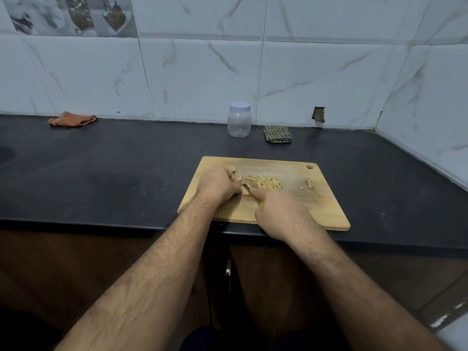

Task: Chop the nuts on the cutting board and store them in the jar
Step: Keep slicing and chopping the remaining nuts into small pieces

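Half-hidden knife point(260, 203) under R hand point(283, 216)

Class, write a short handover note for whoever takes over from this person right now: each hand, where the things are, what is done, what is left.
Left hand: fingers curled, pinning a nut on the cutting board.
Right hand: grips a yellow-handled knife, forefinger along the blade, at that nut.
Done: a pile of sliced nuts mid-board.
Left: whole nuts by the left hand, bits at right; the jar behind the board is empty, lid on.
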`<act>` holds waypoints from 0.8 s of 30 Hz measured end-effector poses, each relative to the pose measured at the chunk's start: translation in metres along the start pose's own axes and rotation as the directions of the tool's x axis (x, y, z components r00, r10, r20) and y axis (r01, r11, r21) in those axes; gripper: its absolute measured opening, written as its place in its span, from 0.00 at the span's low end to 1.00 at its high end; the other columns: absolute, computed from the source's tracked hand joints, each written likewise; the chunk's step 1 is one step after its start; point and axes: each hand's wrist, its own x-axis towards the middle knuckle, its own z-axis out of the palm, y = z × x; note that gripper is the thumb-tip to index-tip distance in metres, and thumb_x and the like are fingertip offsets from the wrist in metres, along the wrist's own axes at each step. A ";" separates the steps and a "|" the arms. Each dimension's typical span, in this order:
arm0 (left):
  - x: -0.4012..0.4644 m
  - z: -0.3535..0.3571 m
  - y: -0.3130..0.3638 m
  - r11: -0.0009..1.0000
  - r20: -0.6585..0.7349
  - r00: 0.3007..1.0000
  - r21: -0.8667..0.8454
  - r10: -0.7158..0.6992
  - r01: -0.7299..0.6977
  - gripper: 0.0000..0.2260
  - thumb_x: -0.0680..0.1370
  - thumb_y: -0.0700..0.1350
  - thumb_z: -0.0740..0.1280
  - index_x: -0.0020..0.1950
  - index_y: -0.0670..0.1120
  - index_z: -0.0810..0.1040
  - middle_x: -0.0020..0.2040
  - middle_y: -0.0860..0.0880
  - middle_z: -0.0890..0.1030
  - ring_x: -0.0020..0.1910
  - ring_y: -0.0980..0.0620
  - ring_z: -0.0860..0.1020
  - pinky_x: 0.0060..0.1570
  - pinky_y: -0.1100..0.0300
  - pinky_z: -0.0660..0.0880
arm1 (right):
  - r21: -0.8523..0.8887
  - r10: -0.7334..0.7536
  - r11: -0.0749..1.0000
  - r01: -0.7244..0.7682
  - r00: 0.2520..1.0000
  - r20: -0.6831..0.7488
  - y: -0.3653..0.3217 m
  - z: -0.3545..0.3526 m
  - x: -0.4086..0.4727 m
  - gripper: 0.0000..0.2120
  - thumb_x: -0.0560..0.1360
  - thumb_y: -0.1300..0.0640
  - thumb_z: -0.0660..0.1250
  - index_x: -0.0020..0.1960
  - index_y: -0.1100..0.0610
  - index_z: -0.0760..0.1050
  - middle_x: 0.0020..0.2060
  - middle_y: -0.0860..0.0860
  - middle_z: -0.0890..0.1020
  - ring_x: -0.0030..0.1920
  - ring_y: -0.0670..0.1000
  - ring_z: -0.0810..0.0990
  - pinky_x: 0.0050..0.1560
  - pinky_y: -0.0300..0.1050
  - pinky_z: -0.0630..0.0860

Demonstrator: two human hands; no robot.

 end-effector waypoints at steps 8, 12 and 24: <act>0.001 -0.002 0.000 1.000 0.021 1.000 -0.015 -0.016 0.016 0.08 0.75 0.47 0.71 0.46 0.43 0.84 0.43 0.48 0.85 0.36 0.51 0.75 0.37 0.60 0.72 | -0.023 -0.002 1.000 0.003 0.999 0.033 -0.006 -0.001 0.008 0.31 0.77 0.64 0.58 0.77 0.42 0.62 0.69 0.52 0.74 0.66 0.54 0.74 0.62 0.47 0.74; 0.001 -0.005 0.003 0.998 0.071 0.996 0.000 -0.056 0.056 0.04 0.74 0.46 0.72 0.41 0.48 0.79 0.36 0.49 0.81 0.31 0.51 0.73 0.33 0.61 0.70 | -0.050 0.003 0.999 0.000 0.999 0.048 -0.009 -0.002 0.010 0.32 0.78 0.64 0.58 0.77 0.42 0.61 0.70 0.53 0.73 0.66 0.54 0.74 0.63 0.48 0.74; 0.000 -0.007 0.006 0.993 0.099 0.991 -0.065 -0.089 0.096 0.04 0.73 0.44 0.74 0.41 0.49 0.79 0.45 0.47 0.86 0.31 0.51 0.76 0.45 0.56 0.79 | -0.047 0.000 0.999 0.002 0.999 0.053 0.009 -0.003 -0.019 0.33 0.77 0.66 0.58 0.78 0.42 0.60 0.70 0.53 0.72 0.66 0.55 0.73 0.60 0.51 0.77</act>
